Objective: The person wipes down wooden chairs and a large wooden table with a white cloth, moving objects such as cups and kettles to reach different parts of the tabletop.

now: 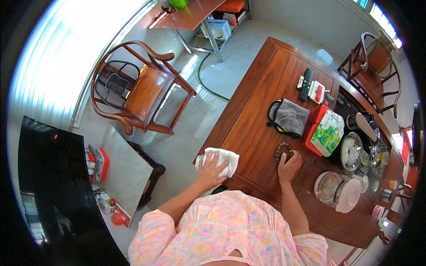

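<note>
Under the spread fingers of my left hand [211,169] lies a folded white cloth [230,160], pressed on the near left corner of a dark wooden table [253,156]. My right hand [290,165] rests farther right on the same tabletop. Its fingers touch a brown bead bracelet [278,152], which forms a rough ring; whether they grip it is partly hidden. Beyond the bracelet is a grey cloth [290,114] with black trim. A red holder [312,141] with a green and white tissue pack [327,133] stands beside it.
A remote control [306,84] lies farther back. On the right are a lidded glass container [327,189], a glass bowl [351,151] of white cups and several small cups. A wooden armchair [149,93] stands left of the table, near a stone-topped cabinet [124,169] and a television [53,186].
</note>
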`<state>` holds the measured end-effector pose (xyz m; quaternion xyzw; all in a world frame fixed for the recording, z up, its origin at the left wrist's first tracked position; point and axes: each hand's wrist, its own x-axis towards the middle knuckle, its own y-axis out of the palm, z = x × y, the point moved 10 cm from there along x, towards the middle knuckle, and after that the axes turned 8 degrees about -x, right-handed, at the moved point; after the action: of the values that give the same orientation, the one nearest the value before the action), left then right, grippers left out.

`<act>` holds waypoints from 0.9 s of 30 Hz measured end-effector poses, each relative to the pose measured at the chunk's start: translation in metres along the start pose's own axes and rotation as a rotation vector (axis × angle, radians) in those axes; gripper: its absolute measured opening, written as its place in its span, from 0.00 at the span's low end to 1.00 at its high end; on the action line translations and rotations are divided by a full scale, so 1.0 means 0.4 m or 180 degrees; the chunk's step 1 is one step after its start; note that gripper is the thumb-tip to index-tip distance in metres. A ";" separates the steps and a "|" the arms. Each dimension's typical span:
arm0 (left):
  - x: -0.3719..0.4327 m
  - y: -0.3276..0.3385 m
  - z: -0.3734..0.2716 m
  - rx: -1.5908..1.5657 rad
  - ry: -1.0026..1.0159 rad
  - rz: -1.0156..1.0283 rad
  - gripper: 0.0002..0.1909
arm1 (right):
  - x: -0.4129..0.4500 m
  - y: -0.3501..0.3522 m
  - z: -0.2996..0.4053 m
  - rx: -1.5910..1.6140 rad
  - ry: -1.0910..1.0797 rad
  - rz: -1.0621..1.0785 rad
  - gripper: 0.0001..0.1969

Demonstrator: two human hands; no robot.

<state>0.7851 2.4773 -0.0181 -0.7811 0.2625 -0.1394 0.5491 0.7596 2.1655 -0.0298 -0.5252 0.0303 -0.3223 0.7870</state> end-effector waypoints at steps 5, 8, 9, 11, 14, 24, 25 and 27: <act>0.043 -0.016 0.029 0.0103 -0.0154 -0.0060 0.30 | -0.001 0.001 -0.004 -0.0060 -0.0076 0.0008 0.21; 0.192 -0.030 0.052 0.0091 -0.0273 -0.0281 0.29 | 0.000 0.001 -0.002 -0.0085 -0.0154 -0.0043 0.21; 0.250 -0.027 0.058 0.0082 -0.0322 -0.0302 0.29 | 0.000 -0.001 -0.002 -0.0101 -0.0149 -0.0062 0.21; 0.358 -0.019 0.056 0.0126 -0.0343 -0.0260 0.29 | 0.000 0.002 -0.002 -0.0116 -0.0053 0.0021 0.22; 0.473 0.003 0.039 0.0147 -0.0549 0.0076 0.33 | 0.002 0.009 -0.001 -0.0093 0.0054 0.0143 0.22; 0.340 0.071 -0.188 0.0118 0.0403 0.0168 0.33 | -0.001 0.014 -0.012 -0.0176 0.0071 0.0114 0.23; 0.296 0.068 -0.208 0.0080 0.0574 0.0166 0.33 | 0.000 0.015 -0.010 -0.0163 0.0089 0.0141 0.23; 0.217 0.073 -0.228 -0.0021 0.0867 0.0268 0.32 | 0.001 0.009 -0.006 -0.0126 0.0103 0.0132 0.23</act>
<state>0.8030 2.3493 -0.0187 -0.7450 0.3676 -0.2202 0.5113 0.7608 2.1643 -0.0336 -0.5347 0.0603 -0.3137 0.7823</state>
